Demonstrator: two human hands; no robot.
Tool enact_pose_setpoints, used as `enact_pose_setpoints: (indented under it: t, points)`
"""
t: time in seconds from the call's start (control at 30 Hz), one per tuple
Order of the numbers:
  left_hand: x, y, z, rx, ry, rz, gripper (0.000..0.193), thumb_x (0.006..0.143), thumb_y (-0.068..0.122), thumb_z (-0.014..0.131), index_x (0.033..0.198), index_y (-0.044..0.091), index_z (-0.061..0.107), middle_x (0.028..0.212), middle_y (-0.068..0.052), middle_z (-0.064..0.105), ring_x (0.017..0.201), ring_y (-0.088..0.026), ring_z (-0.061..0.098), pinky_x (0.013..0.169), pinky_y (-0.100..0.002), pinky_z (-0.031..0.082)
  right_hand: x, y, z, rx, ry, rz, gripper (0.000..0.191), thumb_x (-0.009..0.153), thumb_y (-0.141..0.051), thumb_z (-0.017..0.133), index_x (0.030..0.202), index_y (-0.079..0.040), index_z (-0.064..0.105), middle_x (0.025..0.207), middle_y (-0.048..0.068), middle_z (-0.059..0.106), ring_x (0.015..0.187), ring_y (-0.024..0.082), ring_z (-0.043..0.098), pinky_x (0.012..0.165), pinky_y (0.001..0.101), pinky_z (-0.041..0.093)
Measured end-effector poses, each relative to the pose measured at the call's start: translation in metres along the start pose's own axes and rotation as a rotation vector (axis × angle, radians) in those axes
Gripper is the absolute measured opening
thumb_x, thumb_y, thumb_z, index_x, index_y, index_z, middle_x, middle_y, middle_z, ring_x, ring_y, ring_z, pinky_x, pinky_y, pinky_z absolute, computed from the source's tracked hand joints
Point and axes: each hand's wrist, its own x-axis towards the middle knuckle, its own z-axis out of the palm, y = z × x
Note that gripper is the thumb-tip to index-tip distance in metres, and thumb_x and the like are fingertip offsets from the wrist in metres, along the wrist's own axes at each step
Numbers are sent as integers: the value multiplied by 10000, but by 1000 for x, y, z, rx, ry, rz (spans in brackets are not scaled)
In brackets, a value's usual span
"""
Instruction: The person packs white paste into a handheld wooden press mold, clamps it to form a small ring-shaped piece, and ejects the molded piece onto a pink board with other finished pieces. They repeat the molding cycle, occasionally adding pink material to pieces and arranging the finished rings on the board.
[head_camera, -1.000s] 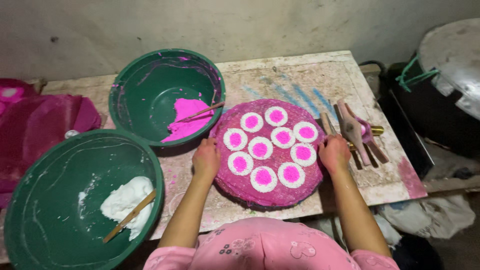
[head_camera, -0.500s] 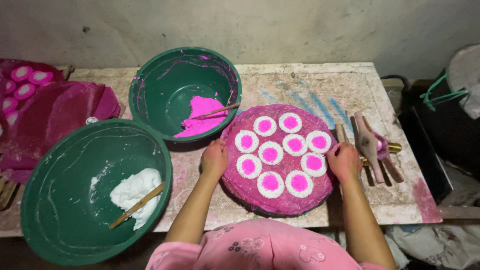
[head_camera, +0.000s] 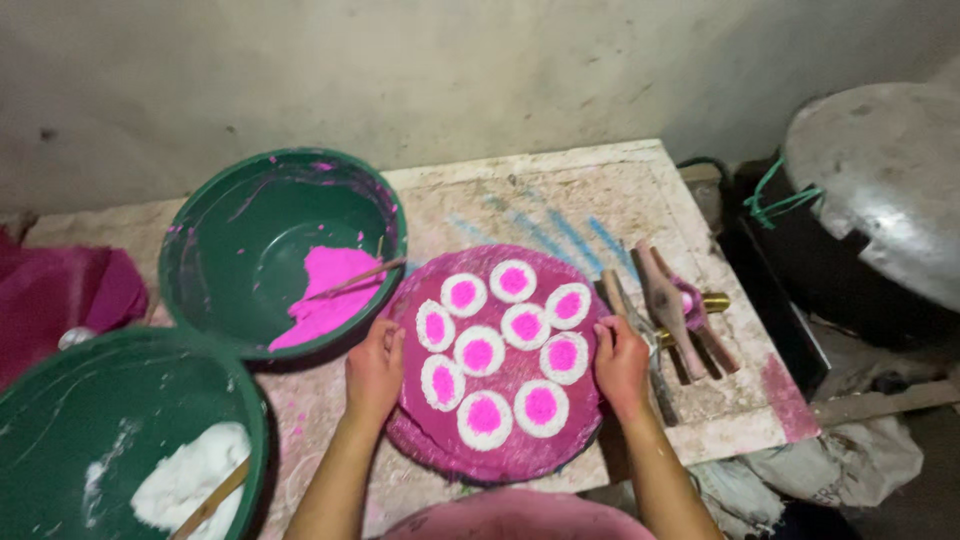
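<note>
Gripping opposite edges of the round pink tray mid-counter, left hand and right hand curl their fingers on its rim; its soft white-and-pink cakes look fragile, so level support seems wise.

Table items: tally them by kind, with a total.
White-and-pink cakes on the round pink tray: 8, first at
Green bowls: 2, first at
Stir sticks in bowls: 2, first at
Hands gripping the tray: 2, left hand, right hand
Total: 15
</note>
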Motion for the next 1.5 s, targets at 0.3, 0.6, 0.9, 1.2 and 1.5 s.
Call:
enact_pose_setpoints:
  t: [0.3, 0.6, 0.9, 1.2, 1.5]
  points:
    - [117, 91, 21, -242, -161, 195, 95, 965, 154, 644, 989, 62, 658, 722, -108, 648, 646, -173, 609, 593, -334, 495, 120, -7, -53, 57, -129, 72, 108, 954, -128, 672, 974, -31, 714, 795, 132, 724, 681, 204, 677, 645, 339, 522]
    - [236, 169, 131, -248, -121, 217, 71, 959, 152, 625, 989, 90, 643, 771, -183, 696, 695, -312, 683, 657, -427, 530, 260, 4, -52, -69, 36, -19, 111, 961, -128, 683, 969, -25, 723, 889, 198, 724, 797, 318, 722, 724, 407, 551]
    - [262, 192, 164, 128, -89, 67, 211, 1006, 352, 570, 1099, 168, 612, 938, -210, 714, 928, -453, 678, 782, -575, 531, 287, 7, -9, -167, 124, 115, 145, 962, -160, 643, 930, -44, 723, 954, 194, 740, 930, 405, 713, 821, 498, 555]
    - [251, 129, 195, 347, -271, 38, 333, 920, 281, 629, 1185, 90, 565, 1168, -205, 656, 1046, -422, 662, 842, -554, 537, 267, 62, 4, -461, -80, 518, 147, 899, -190, 664, 983, -123, 764, 1068, 189, 734, 1028, 408, 690, 854, 510, 547]
    - [120, 74, 103, -2, -349, 359, 335, 935, 224, 645, 1224, 54, 640, 1205, -194, 620, 1143, -396, 610, 980, -456, 491, 164, 92, -68, -30, -188, 68, 313, 881, -116, 755, 1176, -48, 674, 1044, 131, 647, 869, 219, 659, 701, 340, 536]
